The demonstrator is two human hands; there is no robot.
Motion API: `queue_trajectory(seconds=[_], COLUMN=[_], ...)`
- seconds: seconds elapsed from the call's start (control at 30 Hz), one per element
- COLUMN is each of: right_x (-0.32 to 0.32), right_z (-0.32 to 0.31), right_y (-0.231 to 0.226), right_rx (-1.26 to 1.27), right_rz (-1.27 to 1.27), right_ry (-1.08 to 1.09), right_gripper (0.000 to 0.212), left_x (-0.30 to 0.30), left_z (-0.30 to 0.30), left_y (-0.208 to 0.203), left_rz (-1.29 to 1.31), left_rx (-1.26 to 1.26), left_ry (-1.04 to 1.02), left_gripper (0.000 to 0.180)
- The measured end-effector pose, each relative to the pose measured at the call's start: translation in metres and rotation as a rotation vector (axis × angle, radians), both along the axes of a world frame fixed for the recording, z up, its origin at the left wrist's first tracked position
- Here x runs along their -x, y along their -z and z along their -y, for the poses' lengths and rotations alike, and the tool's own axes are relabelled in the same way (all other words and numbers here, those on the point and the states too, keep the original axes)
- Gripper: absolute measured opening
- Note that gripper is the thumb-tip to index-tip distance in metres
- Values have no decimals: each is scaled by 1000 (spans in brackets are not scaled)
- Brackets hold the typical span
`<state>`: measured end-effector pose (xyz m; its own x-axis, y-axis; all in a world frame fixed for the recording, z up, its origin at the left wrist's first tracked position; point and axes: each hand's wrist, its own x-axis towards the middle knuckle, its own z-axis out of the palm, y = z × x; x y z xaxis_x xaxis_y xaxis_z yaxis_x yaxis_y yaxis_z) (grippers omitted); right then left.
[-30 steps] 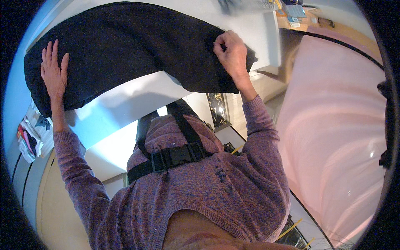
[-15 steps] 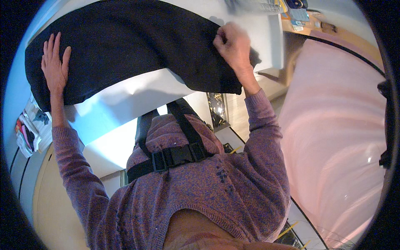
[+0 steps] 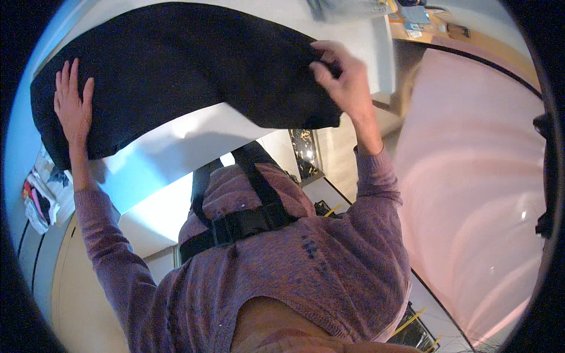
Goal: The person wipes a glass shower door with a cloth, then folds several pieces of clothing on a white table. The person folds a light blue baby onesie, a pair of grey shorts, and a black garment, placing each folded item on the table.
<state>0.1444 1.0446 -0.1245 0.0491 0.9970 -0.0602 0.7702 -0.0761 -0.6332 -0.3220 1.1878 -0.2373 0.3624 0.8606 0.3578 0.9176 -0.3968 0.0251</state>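
A long black cloth [image 3: 170, 70], its exact kind not clear, lies spread across a white table [image 3: 159, 141] in front of me. My left hand [image 3: 72, 109] rests flat on the cloth's left end, fingers stretched out. At the right end of the cloth is my right hand [image 3: 347, 79], its thumb and fingers apart in a curve. Dark cloth shows between them, and I see no fold pinched there. The cloth's lower edge bows upward in the middle, and its right corner reaches near the table's right side.
A pink sheet-covered surface [image 3: 471, 188] fills the right. Clear plastic packaging [image 3: 353, 9] lies at the table's far side. Small items stand on a wooden surface [image 3: 435, 29] at the far right. Folded clothes [image 3: 40, 203] sit at the left. A black strap with a buckle [image 3: 247, 223] crosses my chest.
My right hand has loosened from a closed grip on the cloth's right end and shifted slightly right. My left hand stays flat, a little lower in view.
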Motion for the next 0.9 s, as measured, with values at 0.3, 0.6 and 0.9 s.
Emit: queue_trajectory(seconds=[0.3,0.6,0.9], right_x=[-42,-77,-94], right_z=[17,16,12], right_y=[14,56,27], right_rx=[99,-10,19], right_rz=[241,541,269], right_ry=[-63,134,206], right_gripper=[27,32,29], left_x=[6,5,9], left_z=[-1,-1,-1], left_y=[0,-2,-3], left_rz=[11,11,-4], left_rx=[-9,20,9], left_ry=[25,24,24], left_gripper=[53,53,53])
